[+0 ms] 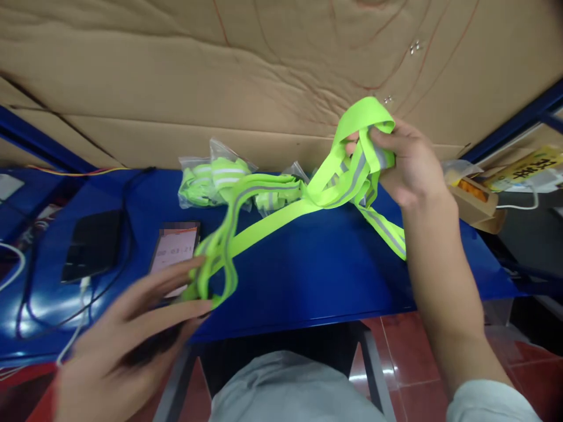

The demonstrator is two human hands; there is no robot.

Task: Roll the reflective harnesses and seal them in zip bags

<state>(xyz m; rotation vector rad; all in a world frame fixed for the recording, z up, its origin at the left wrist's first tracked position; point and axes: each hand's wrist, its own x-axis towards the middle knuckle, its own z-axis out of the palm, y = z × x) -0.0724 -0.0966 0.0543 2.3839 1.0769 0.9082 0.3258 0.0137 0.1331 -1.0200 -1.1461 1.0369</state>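
Note:
A neon-yellow reflective strap with a grey stripe stretches between my two hands over the blue table. My right hand is closed on a looped bunch of it, raised near the cardboard wall. One end of the strap hangs below that hand, beside the forearm. My left hand, somewhat blurred, pinches the other looped part between its fingers, lower and nearer to me. Behind the strap lie clear plastic bags packed with similar neon straps.
On the blue table a phone with a timer on its screen lies beyond my left hand. Farther left are a black device and cables. An open cardboard box stands at right. Cardboard walls off the back.

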